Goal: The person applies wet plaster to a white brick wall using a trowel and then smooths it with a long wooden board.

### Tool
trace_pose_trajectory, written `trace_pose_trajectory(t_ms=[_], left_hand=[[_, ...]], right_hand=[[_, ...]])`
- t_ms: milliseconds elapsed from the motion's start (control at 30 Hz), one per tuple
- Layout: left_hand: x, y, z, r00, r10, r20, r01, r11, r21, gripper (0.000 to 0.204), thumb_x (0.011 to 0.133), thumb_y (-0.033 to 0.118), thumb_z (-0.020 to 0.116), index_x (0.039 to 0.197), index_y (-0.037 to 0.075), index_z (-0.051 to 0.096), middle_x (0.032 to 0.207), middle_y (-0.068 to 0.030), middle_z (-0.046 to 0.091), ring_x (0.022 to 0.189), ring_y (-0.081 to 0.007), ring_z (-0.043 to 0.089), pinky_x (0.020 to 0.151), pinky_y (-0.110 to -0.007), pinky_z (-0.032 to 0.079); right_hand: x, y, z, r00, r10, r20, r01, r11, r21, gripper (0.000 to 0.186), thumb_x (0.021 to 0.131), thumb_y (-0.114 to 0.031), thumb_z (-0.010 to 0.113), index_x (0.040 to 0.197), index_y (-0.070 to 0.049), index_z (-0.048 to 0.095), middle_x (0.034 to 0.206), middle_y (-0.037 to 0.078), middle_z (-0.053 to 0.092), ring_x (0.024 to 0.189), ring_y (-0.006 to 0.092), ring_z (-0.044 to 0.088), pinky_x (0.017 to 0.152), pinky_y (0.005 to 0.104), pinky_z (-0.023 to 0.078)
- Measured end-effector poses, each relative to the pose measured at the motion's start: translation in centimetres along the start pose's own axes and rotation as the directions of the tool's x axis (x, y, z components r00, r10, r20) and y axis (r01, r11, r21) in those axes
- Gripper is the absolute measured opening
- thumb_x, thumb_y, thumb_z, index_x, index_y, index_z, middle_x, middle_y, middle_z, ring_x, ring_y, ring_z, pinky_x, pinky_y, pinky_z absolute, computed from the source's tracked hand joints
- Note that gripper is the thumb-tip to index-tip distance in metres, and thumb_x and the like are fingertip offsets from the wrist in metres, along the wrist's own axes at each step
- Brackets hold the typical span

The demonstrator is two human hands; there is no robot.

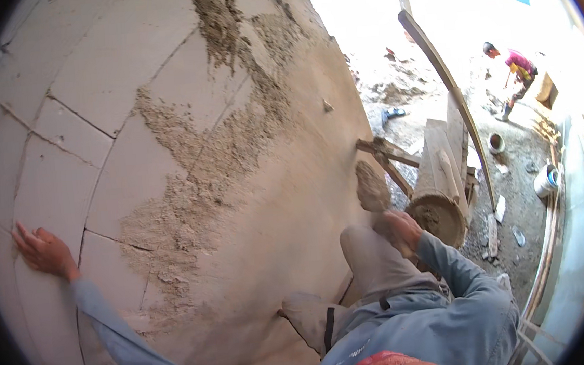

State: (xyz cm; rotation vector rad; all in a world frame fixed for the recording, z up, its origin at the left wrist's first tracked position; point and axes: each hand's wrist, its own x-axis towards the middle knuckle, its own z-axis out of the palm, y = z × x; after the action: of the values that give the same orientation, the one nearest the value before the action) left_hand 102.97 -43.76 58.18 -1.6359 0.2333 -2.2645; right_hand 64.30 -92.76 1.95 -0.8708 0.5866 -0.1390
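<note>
My left hand [44, 253] rests with fingers apart on a wall of pale blocks [92, 81] with dark joints. My right hand [402, 229] grips a trowel [372, 186] carrying grey-brown mortar, its handle largely hidden by the fingers, beside my bent leg [370, 259]. Just right of it stands a round bucket [455, 237] with mortar inside. Rough mortar [241, 145] covers a band of the wall, and a smoother coated area [261, 226] lies to its right.
Wooden pieces [382, 151] and planks [441, 157] stand beside the bucket. A long bent timber [448, 74] rises behind them. On the rubble-strewn ground below are a stooping person [520, 68], a container [497, 143], a white pail [545, 180] and long poles [549, 231] along the right.
</note>
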Motion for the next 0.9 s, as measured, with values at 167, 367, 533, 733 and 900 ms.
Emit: trace_pose_trajectory(t_ms=[167, 367, 533, 733, 900], left_hand=[[0.0, 1.4, -0.1, 0.998, -0.065, 0.0, 0.065, 0.997, -0.042, 0.048, 0.102, 0.027, 0.043, 0.149, 0.023, 0.046, 0.157, -0.0055, 0.042, 0.143, -0.0259, 0.041, 0.115, -0.047, 0.033], [0.3, 1.8, -2.3, 0.993, -0.098, 0.06, 0.1, 0.995, -0.027, 0.048, 0.102, 0.025, 0.042, 0.149, 0.023, 0.046, 0.157, -0.0048, 0.042, 0.144, -0.0258, 0.04, 0.115, -0.047, 0.031], [0.4, 0.8, -2.4, 0.991, -0.121, 0.061, 0.122, 0.992, -0.011, 0.047, 0.101, 0.024, 0.043, 0.148, 0.023, 0.048, 0.155, -0.0064, 0.043, 0.144, -0.0261, 0.039, 0.115, -0.046, 0.031], [0.1, 3.8, -1.9, 0.988, -0.137, 0.075, 0.145, 0.982, -0.121, 0.045, 0.101, 0.023, 0.042, 0.146, 0.022, 0.051, 0.155, -0.0073, 0.044, 0.143, -0.027, 0.041, 0.115, -0.046, 0.031], [-0.8, 0.8, 0.6, 0.999, -0.017, 0.048, 0.017, 1.0, 0.01, 0.044, 0.1, 0.024, 0.049, 0.143, 0.021, 0.053, 0.149, -0.0086, 0.05, 0.134, -0.0292, 0.05, 0.107, -0.045, 0.043]], right_hand=[[3.5, -14.3, 10.5, 0.87, -0.475, 0.132, 0.452, 0.875, 0.171, 0.04, 0.102, -0.041, 0.048, 0.118, -0.004, 0.052, 0.073, 0.005, 0.054, 0.053, 0.0137, 0.053, 0.046, 0.0282, 0.044], [2.6, -30.0, 19.7, -0.008, -0.998, -0.067, 1.0, -0.009, 0.021, 0.037, 0.099, -0.017, 0.06, 0.126, 0.001, 0.044, 0.073, 0.006, 0.056, 0.052, 0.0105, 0.053, 0.046, 0.0262, 0.042], [1.5, -43.6, 24.8, -0.542, -0.69, -0.481, 0.838, -0.49, -0.241, 0.049, 0.094, -0.013, 0.069, 0.132, 0.0, 0.04, 0.078, 0.008, 0.06, 0.054, 0.0119, 0.055, 0.049, 0.0252, 0.046], [13.6, -48.8, 29.4, 0.156, -0.964, -0.216, 0.732, -0.034, 0.681, 0.033, 0.104, -0.041, 0.051, 0.107, -0.009, 0.058, 0.087, 0.003, 0.058, 0.079, 0.0163, 0.057, 0.076, 0.0373, 0.051], [17.3, -17.5, 23.3, 0.076, -0.763, 0.642, 0.829, -0.31, -0.466, 0.049, 0.096, -0.027, 0.062, 0.14, -0.008, 0.052, 0.119, 0.018, 0.066, 0.103, 0.035, 0.067, 0.087, 0.0414, 0.056]])
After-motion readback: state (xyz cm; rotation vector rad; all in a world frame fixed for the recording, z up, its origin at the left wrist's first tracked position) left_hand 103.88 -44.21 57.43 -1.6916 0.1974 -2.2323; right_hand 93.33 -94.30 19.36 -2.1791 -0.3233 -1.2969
